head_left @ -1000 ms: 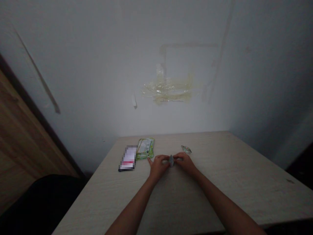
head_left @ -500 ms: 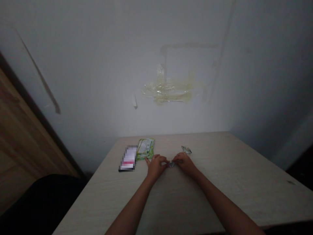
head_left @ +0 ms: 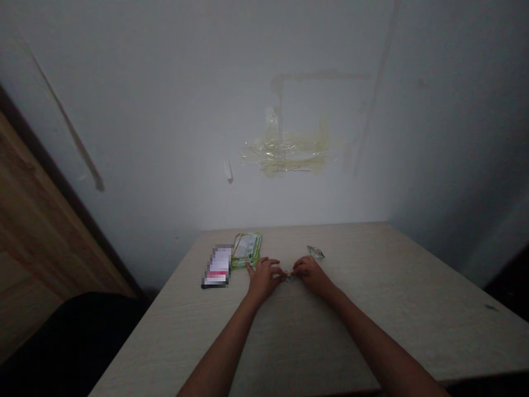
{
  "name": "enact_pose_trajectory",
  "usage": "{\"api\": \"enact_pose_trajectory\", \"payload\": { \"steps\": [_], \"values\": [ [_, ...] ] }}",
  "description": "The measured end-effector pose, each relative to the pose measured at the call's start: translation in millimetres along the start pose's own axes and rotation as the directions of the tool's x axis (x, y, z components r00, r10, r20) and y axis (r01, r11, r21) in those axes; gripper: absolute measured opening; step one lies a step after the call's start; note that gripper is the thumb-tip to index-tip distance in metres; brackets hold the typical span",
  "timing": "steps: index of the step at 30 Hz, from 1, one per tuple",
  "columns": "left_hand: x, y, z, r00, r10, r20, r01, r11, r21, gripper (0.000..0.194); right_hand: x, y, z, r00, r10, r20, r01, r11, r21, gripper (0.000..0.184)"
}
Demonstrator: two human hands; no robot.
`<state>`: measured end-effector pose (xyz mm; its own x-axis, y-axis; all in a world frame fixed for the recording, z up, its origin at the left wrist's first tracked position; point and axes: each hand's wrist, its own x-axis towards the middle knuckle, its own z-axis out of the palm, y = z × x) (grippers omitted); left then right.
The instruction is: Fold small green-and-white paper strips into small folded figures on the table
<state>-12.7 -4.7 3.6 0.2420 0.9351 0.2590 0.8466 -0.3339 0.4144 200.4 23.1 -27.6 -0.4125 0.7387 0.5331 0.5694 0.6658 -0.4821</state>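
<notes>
Near the middle of the table, a small pale-and-grey piece (head_left: 289, 278) lies between my two hands, too small and dim to name. My left hand (head_left: 263, 280) has its thumb and forefinger closed at the piece's left side, while its other fingers stick out. From the other side my right hand (head_left: 313, 275) pinches at the right edge, fingers curled. Just beyond the right hand rests a small folded, patterned paper-like piece (head_left: 316, 252). Green-and-white printed packets or sheets (head_left: 247, 248) are stacked beyond my left hand, close to its outer finger.
A phone (head_left: 218, 267) with a blurred, lit screen lies left of the green stack. The pale wooden table (head_left: 372, 309) meets a wall (head_left: 165, 110) with peeling tape. At the left are a dark rounded object (head_left: 78, 331) and a wooden panel (head_left: 33, 220).
The small piece between my fingers looks lighter and lower than before. My left hand's upper fingers have spread a little. Other things stay in place.
</notes>
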Motion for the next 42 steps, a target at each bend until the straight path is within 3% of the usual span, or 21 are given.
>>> {"api": "enact_pose_trajectory", "payload": {
  "steps": [8, 13, 25, 37, 42],
  "values": [
    [-4, 8, -7.3, 0.999, -0.045, 0.024, 0.044, 0.998, 0.039, 0.021, -1, -7, -3, 1.000, 0.028, -0.009, -0.027, 0.999, 0.016, 0.019],
    [-6, 15, -7.9, 0.997, -0.075, 0.005, 0.075, 0.997, 0.019, 0.016, -2, -10, -1, 0.999, 0.045, -0.030, -0.044, 0.999, 0.031, 0.009],
    [-6, 12, -3.8, 0.997, -0.066, -0.040, 0.068, 0.997, 0.036, 0.014, 0, -13, -4, 0.999, -0.039, -0.012, 0.040, 0.998, 0.041, 0.005],
    [-6, 9, -4.9, 1.000, -0.004, -0.021, 0.006, 0.995, 0.097, 0.021, 0, -22, -15, 0.997, -0.053, 0.051, 0.055, 0.998, -0.041, 0.012],
    [-2, 10, -4.5, 0.999, -0.046, 0.012, 0.044, 0.994, 0.095, 0.021, 0, -24, -16, 0.997, -0.045, 0.063, 0.048, 0.997, -0.054, 0.013]
  ]
}}
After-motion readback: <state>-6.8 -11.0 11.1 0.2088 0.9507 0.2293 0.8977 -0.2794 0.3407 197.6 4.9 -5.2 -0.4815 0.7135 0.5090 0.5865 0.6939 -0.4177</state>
